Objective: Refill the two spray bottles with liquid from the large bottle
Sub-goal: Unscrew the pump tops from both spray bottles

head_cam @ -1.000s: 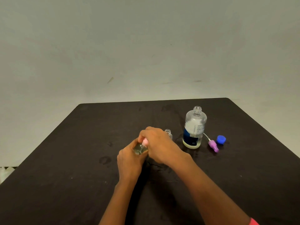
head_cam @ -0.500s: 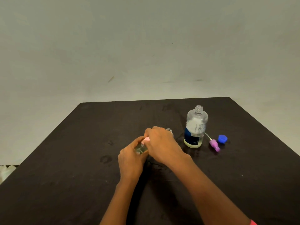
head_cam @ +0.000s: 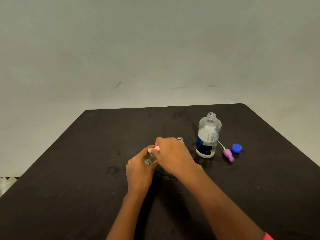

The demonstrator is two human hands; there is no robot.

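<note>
Bottle (head_cam: 149, 159): left grip (head_cam: 139, 171); cap (head_cam: 157, 148): right grip (head_cam: 173, 154).

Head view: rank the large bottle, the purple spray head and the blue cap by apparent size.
1. large bottle: clearly largest.
2. purple spray head: longer than the cap.
3. blue cap: close to it in bulk, so this order is unsure.
</note>
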